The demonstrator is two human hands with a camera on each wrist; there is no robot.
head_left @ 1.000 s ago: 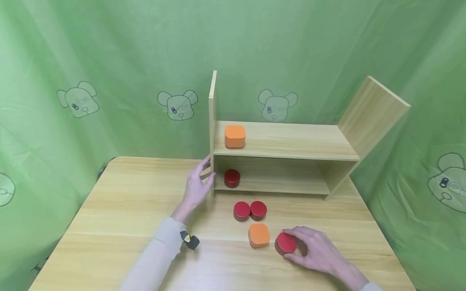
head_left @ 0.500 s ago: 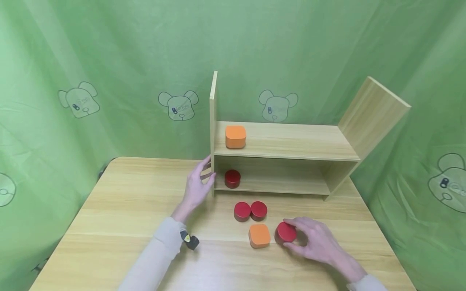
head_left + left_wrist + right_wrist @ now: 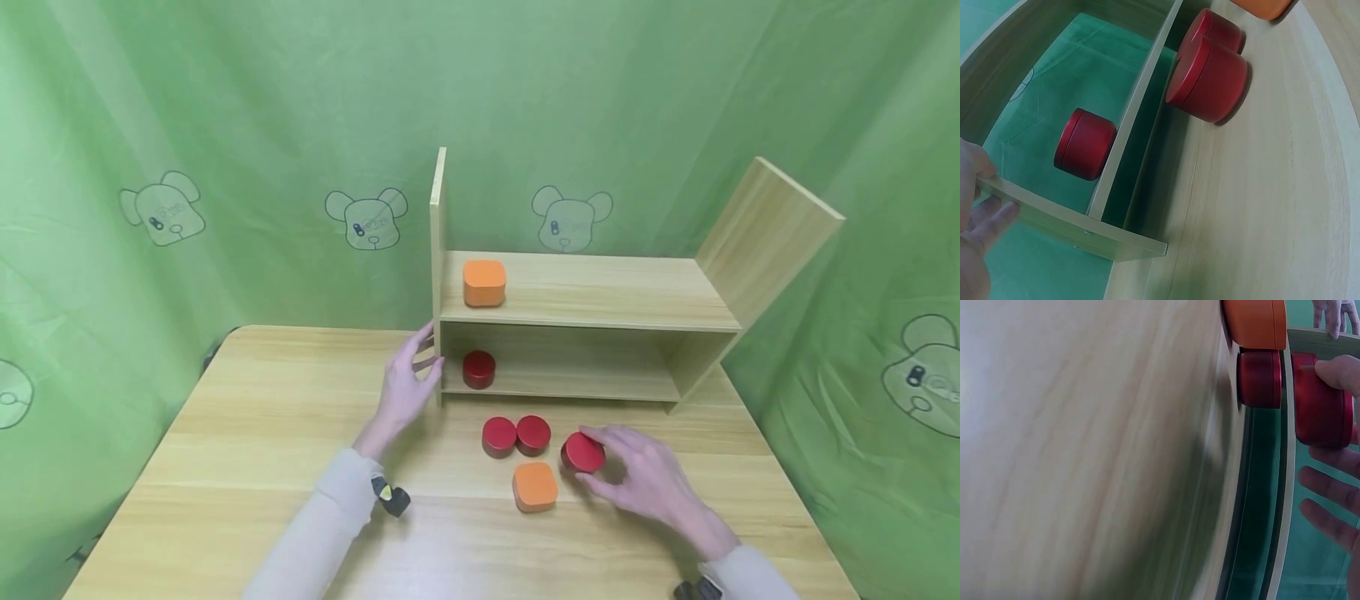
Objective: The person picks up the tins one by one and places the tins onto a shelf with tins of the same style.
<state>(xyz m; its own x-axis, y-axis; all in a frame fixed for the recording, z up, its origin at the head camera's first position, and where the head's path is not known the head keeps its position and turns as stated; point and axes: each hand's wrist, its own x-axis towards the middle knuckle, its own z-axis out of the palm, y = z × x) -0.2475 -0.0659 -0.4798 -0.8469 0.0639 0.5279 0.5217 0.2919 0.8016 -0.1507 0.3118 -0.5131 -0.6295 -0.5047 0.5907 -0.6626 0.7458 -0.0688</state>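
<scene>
Holding a red cylinder [image 3: 582, 452], right grip [image 3: 643, 473] over wooden table [image 3: 217, 467]; left grip [image 3: 405, 387] round shelf panel [image 3: 438, 250]; green curtain [image 3: 262, 100] behind.

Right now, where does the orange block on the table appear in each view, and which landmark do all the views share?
Head: the orange block is in the lower half, slightly right of centre.
Left wrist: the orange block is cut by the top edge, right of centre.
Right wrist: the orange block is at the top edge, right of centre.
Shared landmark: the wooden shelf.
</scene>
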